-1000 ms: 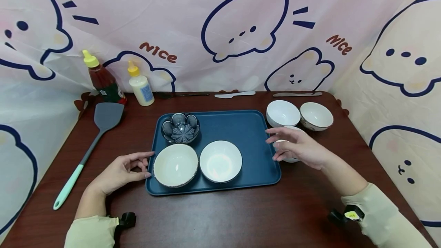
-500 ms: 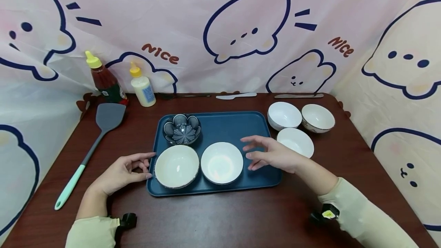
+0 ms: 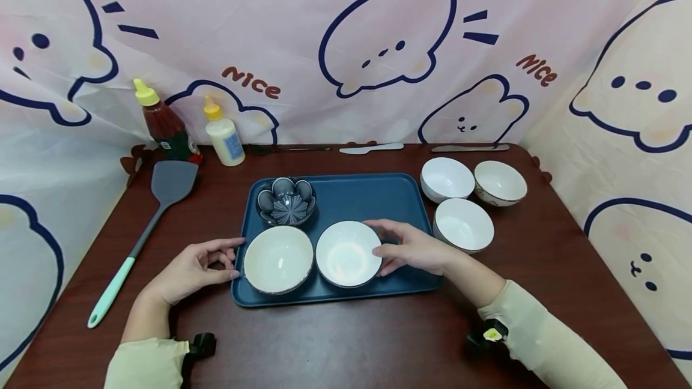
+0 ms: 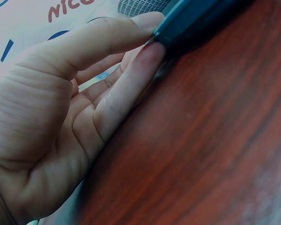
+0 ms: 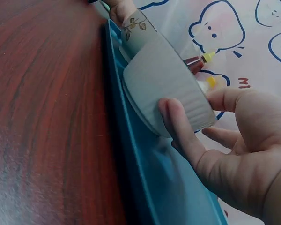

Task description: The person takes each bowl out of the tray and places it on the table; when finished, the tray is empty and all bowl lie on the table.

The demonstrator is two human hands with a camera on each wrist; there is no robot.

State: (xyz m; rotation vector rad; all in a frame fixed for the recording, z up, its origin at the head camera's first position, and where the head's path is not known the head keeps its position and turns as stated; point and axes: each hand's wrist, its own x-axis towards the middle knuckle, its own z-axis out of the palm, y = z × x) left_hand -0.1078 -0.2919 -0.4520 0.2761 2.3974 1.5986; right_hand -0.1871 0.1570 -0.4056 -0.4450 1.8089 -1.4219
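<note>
On the blue tray (image 3: 389, 197) stand a white bowl (image 3: 348, 255), a cream bowl (image 3: 278, 259) and a dark flower-shaped bowl (image 3: 286, 201). My right hand (image 3: 413, 249) holds the right side of the white bowl; its thumb and fingers spread round the wall and rim. The right wrist view has fingertips against the bowl's pale ribbed outside (image 5: 164, 84); behind it the cream bowl shows a leaf pattern (image 5: 136, 28). With thumb and fingers, my left hand (image 3: 189, 269) pinches the tray's left edge. Close up, the left wrist view shows that tray edge (image 4: 178, 28) between them.
Right of the tray stand three more bowls: a white one (image 3: 447, 179), a patterned one (image 3: 500, 182) and a nearer white one (image 3: 463, 224). A spatula (image 3: 154, 221) lies left. A red sauce bottle (image 3: 164, 128), a pale bottle (image 3: 224, 140) and a white knife (image 3: 371, 149) are along the back.
My right hand has moved left from beside the loose bowls, over the tray, to the white bowl's side. The left hand and the bowls have stayed put.
</note>
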